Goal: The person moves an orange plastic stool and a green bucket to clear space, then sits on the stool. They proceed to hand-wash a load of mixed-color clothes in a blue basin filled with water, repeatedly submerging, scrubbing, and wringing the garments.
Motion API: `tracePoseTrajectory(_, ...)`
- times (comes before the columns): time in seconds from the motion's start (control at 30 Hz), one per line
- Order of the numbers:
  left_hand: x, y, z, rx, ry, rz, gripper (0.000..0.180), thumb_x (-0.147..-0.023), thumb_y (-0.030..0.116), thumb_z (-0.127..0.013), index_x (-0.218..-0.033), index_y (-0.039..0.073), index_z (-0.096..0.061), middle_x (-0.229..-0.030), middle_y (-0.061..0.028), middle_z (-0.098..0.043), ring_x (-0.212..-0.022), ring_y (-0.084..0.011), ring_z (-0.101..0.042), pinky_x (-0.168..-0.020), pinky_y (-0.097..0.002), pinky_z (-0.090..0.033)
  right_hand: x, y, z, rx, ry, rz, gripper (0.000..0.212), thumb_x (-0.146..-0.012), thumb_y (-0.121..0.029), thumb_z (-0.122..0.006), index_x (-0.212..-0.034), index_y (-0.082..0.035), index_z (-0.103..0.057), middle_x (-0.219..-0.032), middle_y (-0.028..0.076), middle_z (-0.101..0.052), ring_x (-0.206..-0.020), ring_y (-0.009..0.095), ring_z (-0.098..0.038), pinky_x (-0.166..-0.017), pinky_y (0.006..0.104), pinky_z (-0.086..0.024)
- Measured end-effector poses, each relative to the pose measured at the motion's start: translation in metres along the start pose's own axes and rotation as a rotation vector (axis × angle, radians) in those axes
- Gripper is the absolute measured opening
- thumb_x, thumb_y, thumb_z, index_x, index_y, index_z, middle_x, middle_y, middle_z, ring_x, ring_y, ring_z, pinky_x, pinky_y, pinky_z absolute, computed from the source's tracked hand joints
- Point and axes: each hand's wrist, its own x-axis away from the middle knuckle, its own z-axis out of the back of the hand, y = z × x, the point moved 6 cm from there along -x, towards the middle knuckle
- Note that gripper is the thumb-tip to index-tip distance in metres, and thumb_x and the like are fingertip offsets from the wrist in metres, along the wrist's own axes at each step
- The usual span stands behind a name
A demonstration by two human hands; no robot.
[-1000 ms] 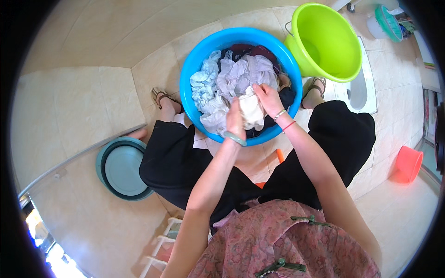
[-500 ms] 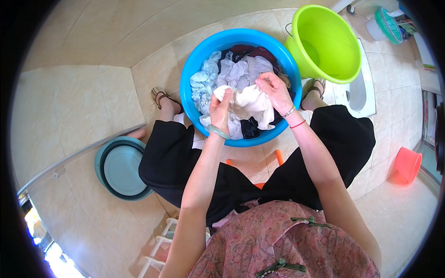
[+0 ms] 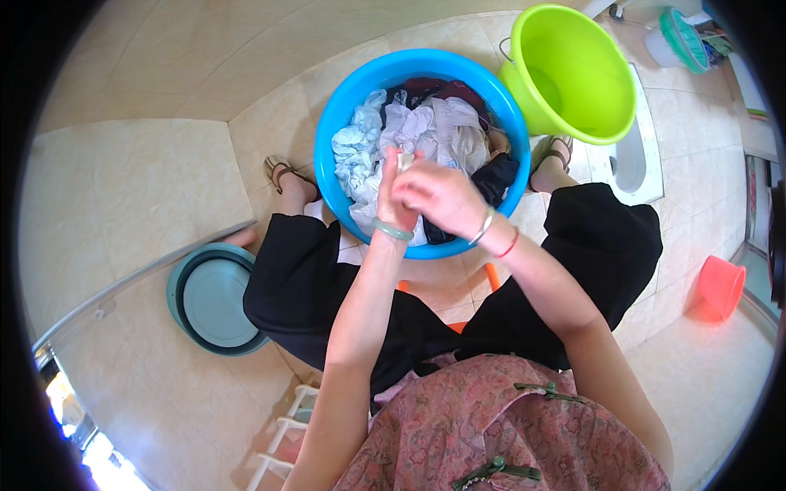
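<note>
White cloth: a small pale tip (image 3: 404, 160) shows between the two hands, over the blue washtub (image 3: 324, 147); the rest is hidden.
Just changed: half a second ago it hangs spread between hands held apart; now the hands have come together and it is bunched out of sight.
Meaning for the handwork: it looks like a turn from opening the cloth out to gathering it; whether it is being rubbed or squeezed, I cannot tell.
Left hand's grip: the left hand (image 3: 393, 200) is upright, apparently closed on the cloth near the fingertips.
Right hand's grip: the right hand (image 3: 446, 196) crosses against the left, fingers curled and blurred; what it has hold of I cannot tell.
Laundry in washtub: a crumpled pale-blue garment (image 3: 354, 147) at left, a lavender garment (image 3: 457, 135) in the middle, a black garment (image 3: 495, 173) at right.
Beside washtub: a lime-green bucket (image 3: 589, 49).
Farther out: a grey-green basin (image 3: 219, 295) at left, a coral pail (image 3: 719, 288) at right.
Brands and writing: none legible on tub, buckets or clothes.
</note>
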Motion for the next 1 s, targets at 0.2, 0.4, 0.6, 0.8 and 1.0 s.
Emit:
tracePoseTrajectory(0.2,0.012,-0.034,-0.020,-0.280,0.426,-0.248,0.038,-0.098,0.042,-0.044,-0.077,0.013,-0.056,-0.065,0.0024,-0.048,-0.062,-0.0088,-0.043,-0.057,-0.0244,-0.033,0.003,0.060,0.014,0.121,0.203,-0.261,0.033,-0.090,-0.027,-0.058,-0.066,-0.005,-0.055,-0.064,0.012,-0.056,-0.057,0.030,-0.057,-0.050,0.0367,-0.046)
tracePoseTrajectory(0.4,-0.008,-0.031,0.028,-0.170,0.077,-0.070,0.033,-0.096,0.038,-0.046,-0.074,0.013,-0.053,-0.073,0.0031,-0.051,-0.068,-0.0093,-0.049,-0.062,-0.0286,-0.041,0.003,0.002,-0.011,0.234,0.288,0.017,0.028,-0.090,-0.021,-0.056,-0.069,-0.004,-0.055,-0.063,0.015,-0.056,-0.057,0.032,-0.059,-0.049,0.0414,-0.047)
tracePoseTrajectory(0.6,0.015,-0.023,-0.007,-0.179,0.483,-0.016,0.037,-0.097,0.037,-0.044,-0.070,0.013,-0.048,-0.069,0.0013,-0.051,-0.069,-0.0124,-0.052,-0.065,-0.0260,-0.044,0.006,0.046,-0.008,0.296,0.248,-0.049,0.023,-0.090,-0.024,-0.057,-0.076,-0.005,-0.061,-0.067,0.014,-0.058,-0.060,0.032,-0.061,-0.054,0.0407,-0.049)
tracePoseTrajectory(0.8,0.025,0.007,-0.021,-0.497,0.215,-0.181,0.049,-0.096,0.047,-0.045,-0.115,0.003,-0.056,-0.093,-0.0090,-0.062,-0.089,-0.0161,-0.058,-0.084,-0.0282,-0.045,0.014,0.105,0.017,-0.183,0.136,-0.539,0.035,-0.093,-0.034,-0.055,-0.076,-0.006,-0.065,-0.065,0.005,-0.058,-0.058,0.017,-0.055,-0.053,0.0315,-0.043)
tracePoseTrajectory(1.0,0.030,0.038,-0.044,-1.809,-0.116,-0.730,0.038,-0.093,0.037,-0.056,-0.103,0.001,-0.063,-0.096,-0.0092,-0.063,-0.099,-0.0200,-0.057,-0.090,-0.0312,-0.043,0.001,0.075,0.020,-0.756,-0.080,-0.501,0.031,-0.094,-0.034,-0.056,-0.103,-0.005,-0.062,-0.084,-0.002,-0.056,-0.074,0.005,-0.049,-0.063,0.0201,-0.041)
